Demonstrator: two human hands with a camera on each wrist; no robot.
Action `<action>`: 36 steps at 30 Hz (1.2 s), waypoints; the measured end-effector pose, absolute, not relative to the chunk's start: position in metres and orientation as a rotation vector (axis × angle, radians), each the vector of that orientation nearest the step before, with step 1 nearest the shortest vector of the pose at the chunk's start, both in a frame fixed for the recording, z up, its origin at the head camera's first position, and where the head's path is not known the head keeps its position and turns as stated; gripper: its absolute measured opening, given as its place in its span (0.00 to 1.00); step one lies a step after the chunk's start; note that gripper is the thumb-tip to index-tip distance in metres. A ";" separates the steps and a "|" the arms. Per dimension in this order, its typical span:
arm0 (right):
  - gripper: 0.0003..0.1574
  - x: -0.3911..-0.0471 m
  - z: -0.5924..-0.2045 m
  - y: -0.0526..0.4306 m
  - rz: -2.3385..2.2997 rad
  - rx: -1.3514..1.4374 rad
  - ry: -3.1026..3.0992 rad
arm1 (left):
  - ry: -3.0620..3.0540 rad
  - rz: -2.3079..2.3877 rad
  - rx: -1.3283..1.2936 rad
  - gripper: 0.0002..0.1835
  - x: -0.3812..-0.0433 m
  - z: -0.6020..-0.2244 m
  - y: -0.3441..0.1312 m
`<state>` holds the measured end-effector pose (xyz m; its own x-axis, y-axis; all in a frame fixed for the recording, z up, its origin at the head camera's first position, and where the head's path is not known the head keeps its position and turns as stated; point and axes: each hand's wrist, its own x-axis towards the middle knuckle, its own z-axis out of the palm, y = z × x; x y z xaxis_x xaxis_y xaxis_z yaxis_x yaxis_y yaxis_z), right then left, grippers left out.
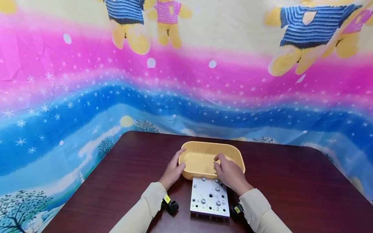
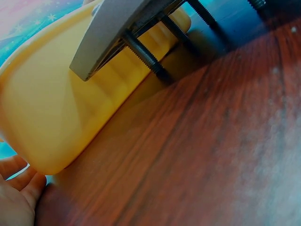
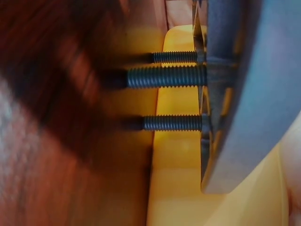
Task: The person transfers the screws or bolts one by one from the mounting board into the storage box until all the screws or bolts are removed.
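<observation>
A yellow plastic bin (image 1: 198, 161) stands mid-table, its long side toward me. My left hand (image 1: 172, 170) holds its left end, thumb at the near rim and fingers along the outer wall; the left wrist view shows fingers (image 2: 16, 176) at the bin's lower corner. My right hand (image 1: 231, 173) reaches over the near right rim, index finger bent toward the thumb above the inside; I cannot tell whether something small is between them. Just in front of the bin is a silver metal plate (image 1: 204, 195) with holes and socket-head bolts. Threaded bolt shanks (image 3: 171, 123) stick out beneath it.
The dark red-brown wooden table (image 1: 116, 184) extends to both sides. Behind it hangs a printed cloth (image 1: 186, 81) with bears and snowflakes. Small black wrist cameras (image 1: 172, 207) sit at both cuffs, either side of the plate.
</observation>
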<state>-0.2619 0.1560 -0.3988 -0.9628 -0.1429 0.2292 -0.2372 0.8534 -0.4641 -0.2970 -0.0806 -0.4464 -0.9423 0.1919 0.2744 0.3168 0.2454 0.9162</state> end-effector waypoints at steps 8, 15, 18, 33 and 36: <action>0.12 -0.261 -0.399 0.155 0.727 0.299 -2.848 | -2.401 -1.793 -0.497 0.34 -0.299 -0.452 -0.082; 0.11 -0.261 -0.399 0.155 0.720 0.294 -2.852 | -2.392 -1.816 -0.515 0.34 -0.286 -0.432 -0.081; 0.11 -0.261 -0.399 0.155 0.723 0.291 -2.859 | -2.397 -1.812 -0.529 0.34 -0.279 -0.422 -0.081; 0.09 -0.261 -0.400 0.155 0.707 0.291 -2.850 | -2.418 -1.776 -0.481 0.35 -0.301 -0.452 -0.081; 0.09 -0.261 -0.400 0.155 0.709 0.292 -2.842 | -2.426 -1.764 -0.473 0.34 -0.300 -0.451 -0.081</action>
